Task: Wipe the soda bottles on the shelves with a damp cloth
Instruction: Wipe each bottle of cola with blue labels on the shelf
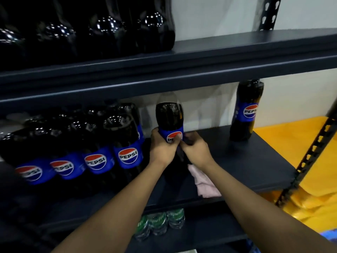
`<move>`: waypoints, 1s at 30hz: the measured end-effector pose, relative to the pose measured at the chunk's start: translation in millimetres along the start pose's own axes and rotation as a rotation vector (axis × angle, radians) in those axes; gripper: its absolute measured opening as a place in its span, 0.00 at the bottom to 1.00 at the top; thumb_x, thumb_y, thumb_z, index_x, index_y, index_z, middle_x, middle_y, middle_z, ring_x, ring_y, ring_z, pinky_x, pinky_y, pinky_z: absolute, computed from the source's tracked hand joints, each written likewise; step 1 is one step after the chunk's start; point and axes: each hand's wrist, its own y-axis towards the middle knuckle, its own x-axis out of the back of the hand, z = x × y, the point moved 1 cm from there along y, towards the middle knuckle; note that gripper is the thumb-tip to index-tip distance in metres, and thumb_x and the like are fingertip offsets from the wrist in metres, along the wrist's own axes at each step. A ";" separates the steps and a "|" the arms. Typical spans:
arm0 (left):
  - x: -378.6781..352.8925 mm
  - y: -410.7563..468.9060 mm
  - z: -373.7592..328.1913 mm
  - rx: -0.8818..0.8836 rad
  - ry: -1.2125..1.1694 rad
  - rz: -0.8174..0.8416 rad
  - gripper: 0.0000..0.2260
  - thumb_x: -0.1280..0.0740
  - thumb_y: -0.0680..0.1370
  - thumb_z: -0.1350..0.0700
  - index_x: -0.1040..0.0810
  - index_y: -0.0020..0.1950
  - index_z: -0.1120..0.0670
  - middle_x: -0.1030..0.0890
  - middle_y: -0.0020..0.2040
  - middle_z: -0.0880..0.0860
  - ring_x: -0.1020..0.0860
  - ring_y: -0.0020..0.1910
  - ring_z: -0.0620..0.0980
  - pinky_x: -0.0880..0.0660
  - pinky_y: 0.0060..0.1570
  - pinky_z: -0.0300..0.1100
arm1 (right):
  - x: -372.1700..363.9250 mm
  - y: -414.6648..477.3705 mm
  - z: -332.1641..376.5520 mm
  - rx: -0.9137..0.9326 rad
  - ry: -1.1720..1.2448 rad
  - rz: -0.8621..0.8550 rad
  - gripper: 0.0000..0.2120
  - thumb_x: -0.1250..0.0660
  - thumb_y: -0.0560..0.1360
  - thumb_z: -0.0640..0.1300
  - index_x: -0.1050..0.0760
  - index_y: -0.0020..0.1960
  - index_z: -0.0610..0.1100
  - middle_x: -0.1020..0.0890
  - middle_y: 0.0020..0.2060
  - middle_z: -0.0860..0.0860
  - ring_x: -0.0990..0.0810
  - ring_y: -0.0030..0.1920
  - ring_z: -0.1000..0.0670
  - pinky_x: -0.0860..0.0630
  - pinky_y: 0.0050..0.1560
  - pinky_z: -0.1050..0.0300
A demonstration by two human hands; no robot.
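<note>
A dark Pepsi bottle [169, 119] with a blue label stands on the middle shelf [246, 161]. My left hand [162, 148] grips it at the label, thumb across the logo. My right hand [195, 148] holds the same bottle from its right side, fingers curled at the label. A pink cloth [204, 181] lies on the shelf just under my right wrist; neither hand holds it. A row of several Pepsi bottles [127, 154] stands to the left, and one lone Pepsi bottle [246, 110] stands at the far right.
The upper shelf [237, 57] carries several dark bottles [102, 31]. Green-labelled bottles [158, 223] sit on the lower shelf. A perforated metal upright [310, 159] runs along the right side, with a yellow surface [291, 143] beyond it.
</note>
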 end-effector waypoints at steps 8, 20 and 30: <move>29.2 -50.8 3.1 -0.096 0.126 -0.032 0.34 0.23 0.76 0.43 0.31 0.76 0.53 0.27 0.67 0.55 0.22 0.63 0.54 0.25 0.59 0.45 | 3.6 -54.2 12.0 0.022 -0.007 0.052 0.10 0.26 0.77 0.51 0.24 0.54 0.50 0.16 0.45 0.56 0.18 0.45 0.57 0.29 0.39 0.71; 55.1 -93.2 10.1 -0.067 -0.069 0.086 0.34 0.21 0.75 0.45 0.38 0.74 0.48 0.21 0.65 0.46 0.19 0.59 0.40 0.20 0.62 0.43 | 43.6 -62.8 -15.7 -0.125 -0.320 0.038 0.07 0.35 0.81 0.47 0.19 0.49 0.48 0.15 0.49 0.51 0.18 0.51 0.47 0.28 0.46 0.56; 55.3 -93.4 12.0 -0.060 -0.085 0.096 0.35 0.21 0.75 0.45 0.38 0.73 0.47 0.21 0.66 0.46 0.19 0.60 0.41 0.19 0.63 0.46 | -7.6 -53.3 -71.1 -0.169 -1.093 0.254 0.36 0.46 0.82 0.64 0.41 0.81 0.41 0.41 0.80 0.43 0.44 0.79 0.37 0.42 0.76 0.42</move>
